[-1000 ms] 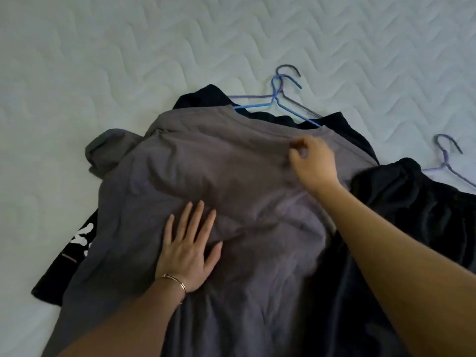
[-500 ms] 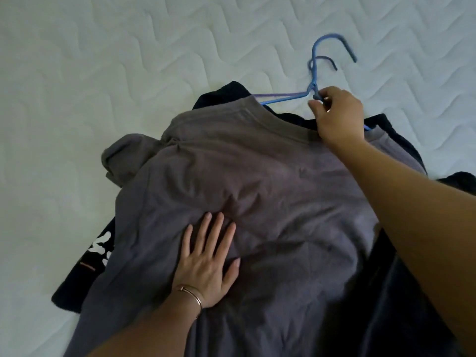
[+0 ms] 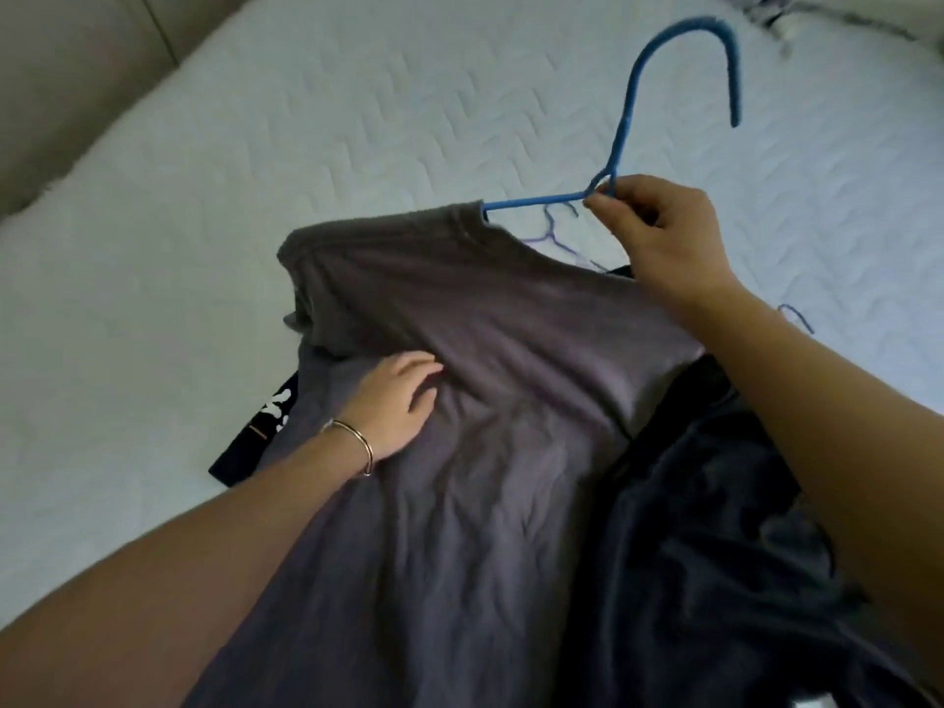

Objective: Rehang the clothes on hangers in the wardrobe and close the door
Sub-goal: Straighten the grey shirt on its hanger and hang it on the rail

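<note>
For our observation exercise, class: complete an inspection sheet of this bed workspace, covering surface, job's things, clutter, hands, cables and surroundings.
Surface: quilted white mattress, clothes piled on it.
Job's things: grey T-shirt with blue hanger in its neck; dark garment right; black printed garment beneath, left; purple hanger behind the collar.
Clutter: blurred item, far corner.
Hands: right hand grips the blue hanger below its hook; left hand rests on the grey T-shirt.
Cables: nothing seen.
Surroundings: beige panel upper left; wardrobe not in view.

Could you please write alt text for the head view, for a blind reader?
The right hand pinches a blue wire hanger at its neck, one arm inside the collar of a grey fabric T-shirt on a white quilted mattress. The left hand rests on the shirt; dark garments lie beside it.
</note>
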Available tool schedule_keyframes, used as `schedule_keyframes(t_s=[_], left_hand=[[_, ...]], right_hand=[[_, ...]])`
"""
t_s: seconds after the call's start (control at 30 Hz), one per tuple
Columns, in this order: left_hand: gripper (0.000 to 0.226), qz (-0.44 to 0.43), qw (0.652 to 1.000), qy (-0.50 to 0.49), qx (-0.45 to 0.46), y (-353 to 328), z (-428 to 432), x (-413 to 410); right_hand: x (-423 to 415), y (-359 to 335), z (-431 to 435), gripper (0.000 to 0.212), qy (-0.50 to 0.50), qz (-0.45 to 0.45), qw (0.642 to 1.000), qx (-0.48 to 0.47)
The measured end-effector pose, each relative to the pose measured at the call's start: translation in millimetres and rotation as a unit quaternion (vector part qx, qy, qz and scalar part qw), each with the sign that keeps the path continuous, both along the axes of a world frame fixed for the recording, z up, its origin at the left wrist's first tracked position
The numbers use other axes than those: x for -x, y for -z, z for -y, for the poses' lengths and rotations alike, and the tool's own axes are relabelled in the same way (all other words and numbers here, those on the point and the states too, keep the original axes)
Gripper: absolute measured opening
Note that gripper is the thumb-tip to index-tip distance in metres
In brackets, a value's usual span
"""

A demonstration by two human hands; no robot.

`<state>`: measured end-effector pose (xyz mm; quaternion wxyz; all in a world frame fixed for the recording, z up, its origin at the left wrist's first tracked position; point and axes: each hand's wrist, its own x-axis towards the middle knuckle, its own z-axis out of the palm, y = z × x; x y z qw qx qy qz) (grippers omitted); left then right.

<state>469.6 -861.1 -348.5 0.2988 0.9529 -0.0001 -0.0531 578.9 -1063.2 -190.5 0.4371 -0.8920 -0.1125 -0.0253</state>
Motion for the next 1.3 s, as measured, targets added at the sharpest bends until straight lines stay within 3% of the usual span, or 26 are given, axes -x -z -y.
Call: schedule_keyframes(t_s=[0.03, 0.1, 0.17, 0.3, 0.4, 0.57, 0.73, 0.87, 1.07, 1.3], left_hand=[[0.052, 0.100, 0.994, -0.029, 0.010, -30.4, -6.0, 4.8], [0.033, 0.294, 0.951, -0.089, -0.013, -97.5, -17.5, 15.1], [0.028, 0.366, 0.921, -0.122, -0.047, -172.1, -25.9, 24.5], [0.046, 0.293, 0.940, -0.075, -0.157, -289.5, -44.9, 51.6], [0.041, 0.237, 0.967, -0.012, -0.092, -345.9, -54.4, 92.2], [0.051, 0.260, 0.964, -0.046, -0.031, -431.7, -64.9, 175.1], [0.005, 0.272, 0.960, -0.064, 0.000, -502.4, -68.7, 250.1], [0.020, 0.292, 0.951, -0.101, -0.015, -531.2, -73.6, 315.7], [0.025, 0.354, 0.902, -0.246, -0.009, -547.7, -108.9, 414.9], [0.021, 0.336, 0.877, -0.343, 0.007, -561.8, -168.9, 539.2]], right_hand=[[11.3, -21.2, -3.1, 0.020, -0.008, 0.005, 1.000, -0.006], [33.8, -63.4, -10.8, 0.018, -0.018, 0.013, 1.000, -0.014], [58.0, -106.3, -19.5, 0.015, -0.021, 0.024, 0.999, -0.027], [114.3, -184.3, -35.6, 0.009, -0.049, 0.052, 0.997, -0.043], [156.1, -235.8, -41.8, 0.010, -0.060, 0.064, 0.995, -0.055], [221.4, -321.0, -52.5, 0.015, -0.097, 0.090, 0.990, -0.051], [278.8, -386.2, -68.4, 0.025, -0.131, 0.151, 0.979, -0.049], [321.6, -413.5, -83.3, 0.024, -0.178, 0.174, 0.967, -0.061], [382.5, -435.1, -142.2, 0.023, -0.279, 0.218, 0.933, -0.069], [472.1, -452.4, -237.2, 0.025, -0.379, 0.258, 0.888, -0.049]])
